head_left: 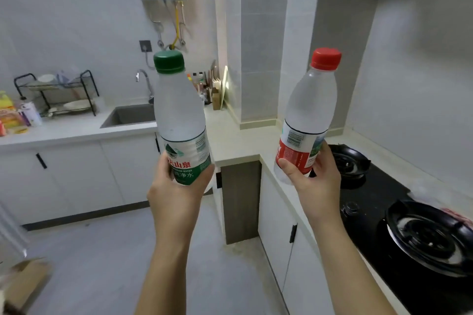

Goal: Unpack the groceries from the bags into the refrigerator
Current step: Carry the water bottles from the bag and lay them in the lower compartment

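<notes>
My left hand [176, 186] grips the lower part of a clear water bottle with a green cap and green label [180, 115], held upright in mid-air. My right hand [317, 176] grips the base of a second water bottle with a red cap and red label [308, 110], tilted slightly to the right above the counter edge. Both bottles are raised in front of me. No refrigerator or grocery bag is clearly in view.
A black gas hob [409, 227] lies in the counter at right. A sink [130, 115] with a tap, a dish rack [58, 92] and colourful packets [10, 115] are on the far counter. A cardboard box [25, 281] sits at bottom left on the floor.
</notes>
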